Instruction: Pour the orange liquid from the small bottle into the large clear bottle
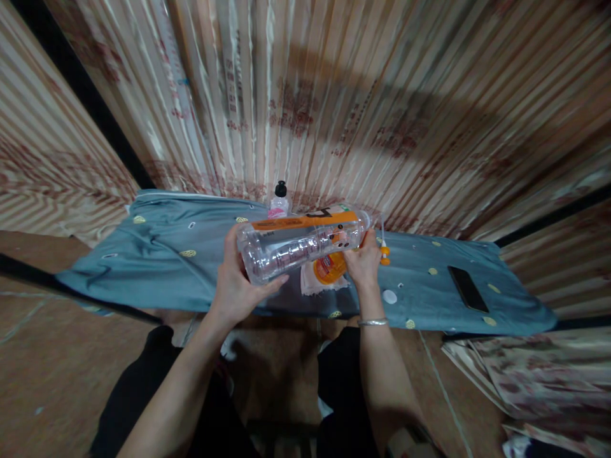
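Observation:
I hold a large clear plastic bottle [298, 245] sideways above a low table. An orange label strip runs along its top. My left hand [238, 283] cups the bottle's base end, fingers wrapped under it. My right hand [363, 262] grips the neck end, fingers closed round it. A silver bangle [373, 322] sits on my right wrist. Beneath the bottle lies a white cloth with an orange round print [327, 272]. A small orange and white piece [384, 253] stands just right of my right hand.
The table wears a blue-grey cloth [157, 248] with small yellow spots. A small black-capped bottle [279, 200] stands at the back. A black phone [468, 288] lies at the right, and a white cap [389, 296] near the front edge. Striped curtains [334, 95] hang behind.

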A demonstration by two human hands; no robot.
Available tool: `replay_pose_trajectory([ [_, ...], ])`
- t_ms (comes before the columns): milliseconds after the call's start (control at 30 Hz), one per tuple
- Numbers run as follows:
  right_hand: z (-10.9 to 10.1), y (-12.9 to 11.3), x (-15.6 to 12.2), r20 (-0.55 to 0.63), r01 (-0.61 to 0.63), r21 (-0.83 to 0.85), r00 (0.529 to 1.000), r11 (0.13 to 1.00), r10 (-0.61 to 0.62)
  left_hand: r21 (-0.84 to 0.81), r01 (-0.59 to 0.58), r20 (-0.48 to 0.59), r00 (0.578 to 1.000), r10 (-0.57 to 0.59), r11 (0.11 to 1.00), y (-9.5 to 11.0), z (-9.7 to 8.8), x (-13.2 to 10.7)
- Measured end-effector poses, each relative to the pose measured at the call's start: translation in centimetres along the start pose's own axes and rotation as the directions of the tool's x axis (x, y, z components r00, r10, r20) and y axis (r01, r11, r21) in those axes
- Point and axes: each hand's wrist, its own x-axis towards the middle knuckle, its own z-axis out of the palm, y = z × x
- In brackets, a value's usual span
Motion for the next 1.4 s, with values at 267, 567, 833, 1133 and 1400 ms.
replay_pose_trajectory([
  [267,0.0,0.0,0.0,0.01,0.005,-0.021,1.0,1.0,-0.005,-0.017,-0.029,-0.016,0.999,0.029,0.999,-0.4,0.1,0.0],
  [567,0.0,-0.1,0.0,0.018,-0.005,-0.007,1.0,1.0,0.005,0.012,-0.066,-0.02,0.998,0.067,0.998,-0.9,0.2,-0.1],
  [833,-0.3,-0.5,0.0,0.037,-0.045,0.012,0.998,0.999,0.044,0.018,-0.061,-0.015,0.998,0.061,0.998,-0.7,0.1,-0.1],
  [1133,-0.2,-0.3,0.1,0.018,-0.035,0.038,0.999,0.999,0.034,-0.032,-0.033,0.001,0.999,0.033,0.999,-0.6,0.1,-0.1],
  [1400,-0.1,-0.1,0.0,0.016,-0.015,0.046,1.0,0.999,0.014,0.027,-0.059,-0.009,0.998,0.059,0.998,-1.0,0.1,-0.2],
])
